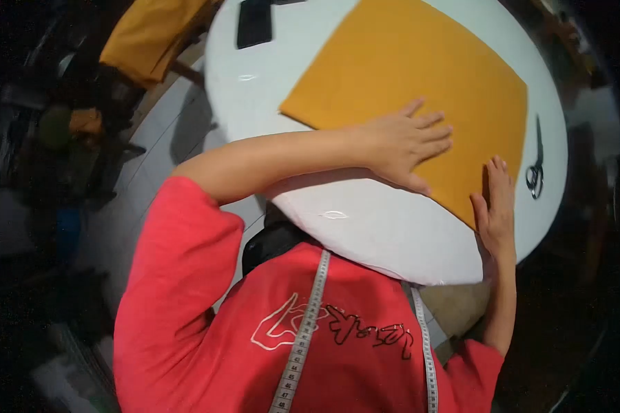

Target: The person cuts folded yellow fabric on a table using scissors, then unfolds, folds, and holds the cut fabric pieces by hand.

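Note:
A mustard-yellow cloth point(420, 69) lies flat on a white round table point(248, 103). My left hand point(410, 144) rests on the cloth near its front edge, palm down with fingers spread. At the cloth's front right corner, my right hand point(496, 203) lies along the edge, thumb apart from the fingers, holding nothing. Scissors with black handles point(534, 180) lie to the right of the cloth, blades pointing away from me.
A dark phone-like object point(254, 24) lies at the table's far left. More yellow cloth point(145, 38) hangs beyond the table at the upper left. A measuring tape point(302, 344) hangs over my red top point(179, 275).

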Action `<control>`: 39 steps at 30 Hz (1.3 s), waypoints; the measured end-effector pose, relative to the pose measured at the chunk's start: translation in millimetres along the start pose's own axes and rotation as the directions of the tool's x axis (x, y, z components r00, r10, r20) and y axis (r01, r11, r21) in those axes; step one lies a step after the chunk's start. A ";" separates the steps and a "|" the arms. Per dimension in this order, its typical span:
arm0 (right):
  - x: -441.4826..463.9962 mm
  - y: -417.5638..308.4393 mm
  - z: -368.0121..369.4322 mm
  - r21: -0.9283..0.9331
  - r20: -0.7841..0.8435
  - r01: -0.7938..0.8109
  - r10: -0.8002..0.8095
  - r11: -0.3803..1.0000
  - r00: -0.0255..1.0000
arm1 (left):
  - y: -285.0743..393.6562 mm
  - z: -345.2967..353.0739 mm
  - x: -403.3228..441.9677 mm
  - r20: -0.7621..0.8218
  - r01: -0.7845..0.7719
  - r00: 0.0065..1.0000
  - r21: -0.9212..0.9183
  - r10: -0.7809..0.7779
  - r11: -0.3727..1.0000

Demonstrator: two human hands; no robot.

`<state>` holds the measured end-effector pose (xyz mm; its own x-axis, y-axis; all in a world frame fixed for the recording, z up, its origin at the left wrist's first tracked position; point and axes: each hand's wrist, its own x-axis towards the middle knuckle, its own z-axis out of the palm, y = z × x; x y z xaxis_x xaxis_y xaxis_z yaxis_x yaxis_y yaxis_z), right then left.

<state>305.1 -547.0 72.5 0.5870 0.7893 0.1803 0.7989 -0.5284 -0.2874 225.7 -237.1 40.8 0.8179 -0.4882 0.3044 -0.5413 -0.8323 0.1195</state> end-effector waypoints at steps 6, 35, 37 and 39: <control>30.3 -41.1 5.7 0.069 0.013 0.111 -0.112 0.991 0.994 | -1.7 -0.8 0.3 -0.027 -0.018 0.999 -0.029 0.017 0.999; 46.2 143.3 -52.9 -0.254 -0.110 -0.567 0.559 0.784 0.822 | -0.8 -9.9 4.2 0.069 -0.045 0.997 0.087 0.039 0.995; 55.3 149.2 -58.2 -0.374 0.000 -0.564 0.608 0.737 0.794 | -0.6 -8.1 3.1 0.077 -0.046 0.996 0.084 0.040 0.995; 55.4 151.2 -64.7 -0.390 0.053 -0.566 0.631 0.727 0.774 | 0.0 -8.5 4.0 0.081 -0.049 0.996 0.094 0.042 0.994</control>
<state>466.9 -603.4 99.9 0.9514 0.2940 -0.0917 0.2997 -0.9524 0.0560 227.4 -236.9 50.1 0.8078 -0.5422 0.2312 -0.5603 -0.8282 0.0153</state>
